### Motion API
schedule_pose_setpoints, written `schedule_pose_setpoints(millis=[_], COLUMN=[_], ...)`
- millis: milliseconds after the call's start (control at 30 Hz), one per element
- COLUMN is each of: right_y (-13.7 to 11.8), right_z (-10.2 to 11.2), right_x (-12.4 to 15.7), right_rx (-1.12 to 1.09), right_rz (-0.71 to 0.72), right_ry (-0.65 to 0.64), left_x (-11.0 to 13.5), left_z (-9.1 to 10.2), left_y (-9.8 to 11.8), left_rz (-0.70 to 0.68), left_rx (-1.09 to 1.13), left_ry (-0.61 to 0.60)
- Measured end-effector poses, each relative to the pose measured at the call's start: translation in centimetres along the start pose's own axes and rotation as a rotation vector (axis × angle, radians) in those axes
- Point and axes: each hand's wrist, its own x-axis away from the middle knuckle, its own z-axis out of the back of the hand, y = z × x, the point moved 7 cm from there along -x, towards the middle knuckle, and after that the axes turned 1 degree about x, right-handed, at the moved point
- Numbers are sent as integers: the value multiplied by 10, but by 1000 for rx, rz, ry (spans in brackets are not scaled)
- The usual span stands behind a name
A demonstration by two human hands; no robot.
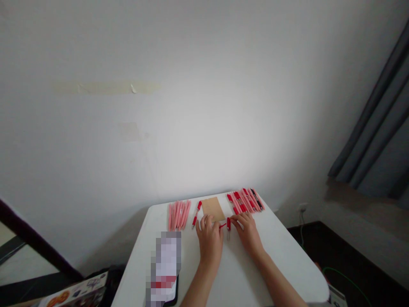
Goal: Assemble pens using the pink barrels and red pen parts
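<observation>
My left hand rests on the white table, fingers curled around a thin red piece whose tip pokes out to the right. My right hand lies beside it, fingers bent, pinching near a small red pen cap that stands between both hands. A row of pink pen barrels lies at the far left of the table. One assembled pink and red pen lies next to them. A group of pens with red caps lies at the far right.
A brown cardboard square lies at the table's far edge between the pen groups. A blurred-out flat object sits near the left front. A white wall rises behind the table. Grey curtains hang right. A printed box lies low left.
</observation>
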Motion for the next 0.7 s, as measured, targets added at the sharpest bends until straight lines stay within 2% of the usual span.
schedule_pose_setpoints(millis=[267, 700], right_y=[-8, -7], right_z=[-5, -7], right_x=[3, 4], right_rx=[76, 96], right_rz=[35, 48], right_ry=[-90, -97], left_x=[5, 7], left_z=[7, 10], left_y=[1, 4], left_rz=[0, -58], left_rx=[108, 136], left_ry=[69, 130])
